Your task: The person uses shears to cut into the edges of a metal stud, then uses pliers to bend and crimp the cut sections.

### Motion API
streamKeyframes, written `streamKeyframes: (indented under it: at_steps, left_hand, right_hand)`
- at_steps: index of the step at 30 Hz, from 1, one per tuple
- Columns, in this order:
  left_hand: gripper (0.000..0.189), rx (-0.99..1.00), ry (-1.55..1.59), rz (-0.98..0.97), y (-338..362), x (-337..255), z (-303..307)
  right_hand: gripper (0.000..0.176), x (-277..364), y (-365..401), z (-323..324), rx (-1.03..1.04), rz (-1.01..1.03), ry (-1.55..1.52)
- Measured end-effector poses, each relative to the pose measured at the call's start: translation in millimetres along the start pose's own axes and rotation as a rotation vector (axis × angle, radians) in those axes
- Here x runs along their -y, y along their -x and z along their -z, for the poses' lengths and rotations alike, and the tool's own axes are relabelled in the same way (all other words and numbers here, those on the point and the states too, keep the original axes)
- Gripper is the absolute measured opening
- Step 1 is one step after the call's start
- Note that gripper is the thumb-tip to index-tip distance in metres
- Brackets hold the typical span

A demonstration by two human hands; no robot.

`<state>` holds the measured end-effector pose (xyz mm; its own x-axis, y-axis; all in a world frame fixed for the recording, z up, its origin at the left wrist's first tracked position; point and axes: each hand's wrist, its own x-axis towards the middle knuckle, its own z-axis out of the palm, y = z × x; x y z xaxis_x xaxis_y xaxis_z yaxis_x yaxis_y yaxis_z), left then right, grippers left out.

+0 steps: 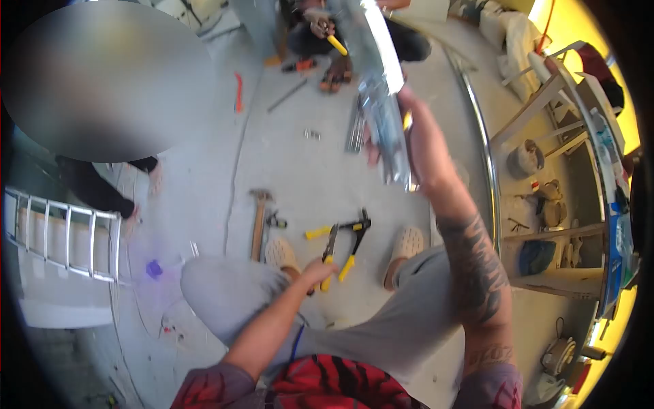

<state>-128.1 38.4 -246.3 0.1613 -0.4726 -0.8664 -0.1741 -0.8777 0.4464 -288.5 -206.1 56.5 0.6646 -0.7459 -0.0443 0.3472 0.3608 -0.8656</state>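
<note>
My right hand (424, 140) is wrapped round a long, shiny metal piece (381, 88) that looks clear or silvery and is blurred. The piece rises toward the top of the view. Low in the middle, my left hand (319, 273) grips yellow-handled pliers (330, 255), their jaws pointing away from me. Just right of the pliers, a black tool with yellow handles (357, 235) lies on the floor. A hammer (259, 221) with a wooden handle lies to the left, beside a small dark tool (276, 221).
Another person's hand (320, 26) holds a yellow-handled tool at the top. A ladder (61, 235) is at the left, near a second person's legs (95, 184). A long metal tube (485, 146) and a wooden shelf frame (555, 235) stand right. A red tool (238, 92) lies ahead.
</note>
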Motion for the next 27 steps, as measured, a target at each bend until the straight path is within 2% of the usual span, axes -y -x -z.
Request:
streamKeyframes:
  at_steps: [1, 3, 4, 5, 6, 8, 9, 10, 12, 13, 14, 15, 16, 17, 18, 19, 21, 22, 23, 25, 26, 27]
  left_hand:
    - [0.058, 0.007, -0.131, 0.011, -10.7, -1.5, 0.5]
    - [0.065, -0.008, 0.427, 0.225, -18.1, -8.9, -18.4]
    - [0.065, 0.012, 0.431, 0.250, -27.0, -0.6, -28.8]
    - [0.070, -0.179, 0.231, 0.272, -39.1, 6.4, -36.0]
    - [0.076, -0.372, 0.026, 0.279, -54.7, 15.1, -42.3]
    - [0.083, -0.391, -0.080, 0.304, -85.9, 66.6, -64.8]
    - [0.089, -0.426, -0.189, 0.314, -90.7, 86.9, -71.0]
    - [0.107, -0.322, -0.218, 0.311, -82.1, 96.0, -71.1]
    - [0.115, -0.293, -0.298, 0.307, -69.2, 99.8, -71.9]
    - [0.122, -0.266, -0.366, 0.288, -64.2, 98.3, -74.9]
    - [0.124, -0.404, -0.385, 0.181, -72.4, 107.3, -84.1]
    - [0.124, -0.384, -0.419, 0.176, -66.9, 98.0, -80.0]
    - [0.121, -0.411, -0.405, 0.114, -65.7, 75.9, -74.3]
    - [0.118, -0.419, -0.396, 0.041, -64.9, 52.8, -76.8]
    - [0.103, -0.437, -0.589, -0.297, -138.8, 118.9, -72.9]
    - [0.088, -0.505, -0.805, -0.632, -205.9, 176.4, -71.1]
    - [0.085, -0.267, -0.590, -0.429, -178.1, 130.4, -50.9]
    - [0.084, -0.184, -0.564, -0.344, -167.6, 119.2, -45.1]
    - [0.083, -0.128, -0.580, -0.291, -155.7, 104.9, -42.2]
    - [0.080, -0.050, -0.630, -0.201, -145.6, 101.4, -32.7]
    - [0.079, -0.018, -0.657, -0.179, -141.6, 99.7, -27.8]
    - [0.077, 0.009, -0.690, -0.162, -137.7, 98.8, -23.1]
  right_hand:
    - [0.056, 1.9, -2.6, -0.9, -0.120, 0.060, 0.103]
    - [0.055, 5.2, -5.9, 4.2, -0.225, 0.142, 0.162]
    - [0.057, 11.2, -2.5, 3.6, -0.199, 0.201, 0.179]
    - [0.056, 14.9, -3.9, 9.1, -0.289, 0.147, 0.197]
    - [0.057, 18.1, -1.6, 14.2, -0.285, 0.182, 0.224]
    - [0.058, 20.7, -1.7, 27.1, -0.297, 0.293, 0.179]
    - [0.045, 20.5, 3.9, 14.0, -0.490, 0.320, 0.036]
    - [0.046, 35.0, 14.5, 3.0, -0.497, 0.266, -0.003]
    - [0.046, 38.9, 15.9, -2.9, -0.507, 0.198, -0.050]
    - [0.050, 31.8, 11.5, -0.4, -0.441, 0.279, 0.014]
    - [0.053, 25.4, 8.0, 2.9, -0.386, 0.364, 0.080]
    - [0.047, 17.6, -3.6, 4.7, -0.428, 0.330, 0.034]
    - [0.059, 3.4, -27.5, 9.6, -0.350, 0.195, 0.233]
    - [0.050, -6.1, -25.5, 24.2, -0.258, 0.356, 0.441]
    - [0.034, -13.0, -39.7, 20.4, -0.314, 0.909, 1.104]
    - [0.030, 21.0, -25.1, -8.8, -0.146, 0.360, 1.125]
    - [0.036, -27.5, -56.8, -49.8, -0.538, 0.668, 0.268]
    - [0.041, -55.7, -98.5, -84.7, -0.755, 0.882, 0.290]
    - [0.048, -40.4, -72.8, -82.7, -0.469, 0.727, 0.110]
    - [0.045, -15.7, -101.7, -105.0, -0.268, 0.752, 0.444]
    - [0.045, -2.4, -93.0, -108.9, -0.309, 0.760, 0.447]
    - [0.036, 12.7, -76.2, -113.8, -0.444, 0.761, 0.109]
